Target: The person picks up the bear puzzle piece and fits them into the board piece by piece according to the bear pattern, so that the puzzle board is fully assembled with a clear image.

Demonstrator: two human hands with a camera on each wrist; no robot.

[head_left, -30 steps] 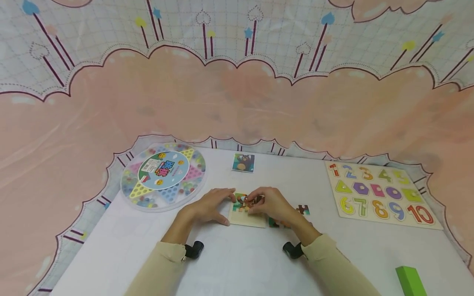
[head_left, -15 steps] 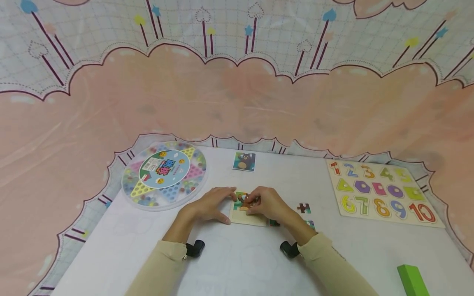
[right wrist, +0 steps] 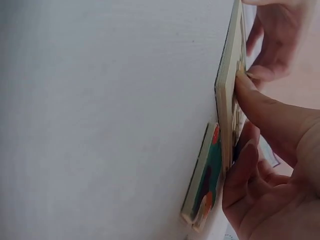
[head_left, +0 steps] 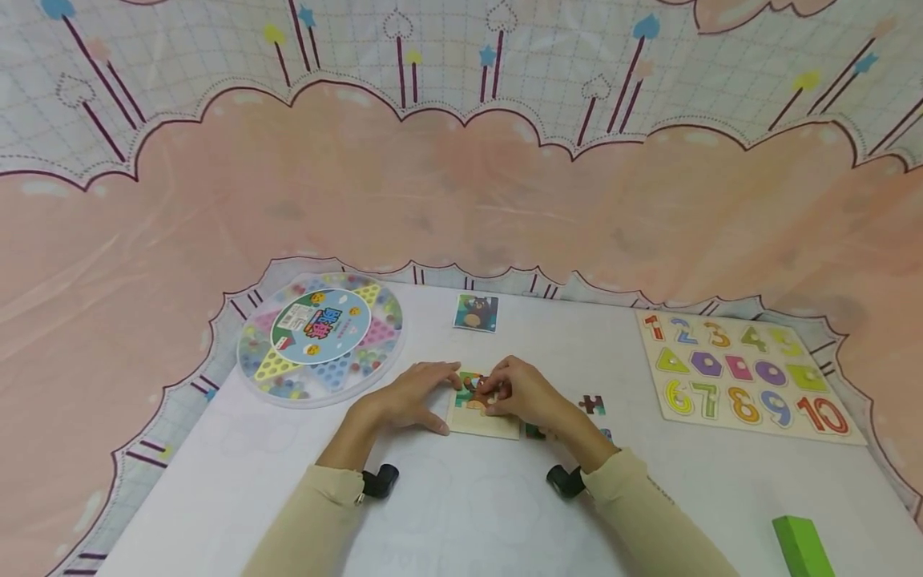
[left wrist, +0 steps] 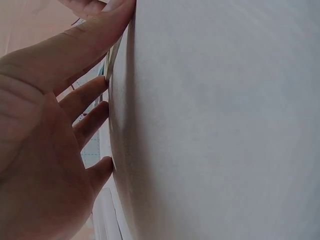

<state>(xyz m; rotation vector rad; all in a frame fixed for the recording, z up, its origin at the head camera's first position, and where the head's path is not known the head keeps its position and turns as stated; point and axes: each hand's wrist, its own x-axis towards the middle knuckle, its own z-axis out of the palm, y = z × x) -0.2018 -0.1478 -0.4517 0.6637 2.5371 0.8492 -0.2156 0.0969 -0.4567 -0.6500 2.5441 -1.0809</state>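
A small wooden jigsaw tray (head_left: pixel 481 426) lies before me, bear-picture pieces (head_left: pixel 469 394) filling its far part and bare wood showing nearer me. My left hand (head_left: pixel 406 397) rests at the tray's left side, thumb by the near corner and forefinger at the far edge, the fingers spread. Over the tray's right half, my right hand (head_left: pixel 530 393) pinches a jigsaw piece against the picture; the fingers mostly hide that piece. In the right wrist view, the thumb (right wrist: pixel 265 107) presses on the tray face. A loose jigsaw piece (right wrist: pixel 204 180) lies right beside the tray, partly under the right hand.
Another loose piece (head_left: pixel 591 404) lies right of the right hand. A bear picture card (head_left: pixel 476 312) sits behind the tray. At left stands a round Chinese checkers set (head_left: pixel 320 324); at right, a number-and-shape board (head_left: pixel 652 377) and a green block (head_left: pixel 803 545).
The right hand has brought its piece down onto the picture, turning it with the fingertips, and its knuckles have lifted slightly. The left hand stays in place at the tray.
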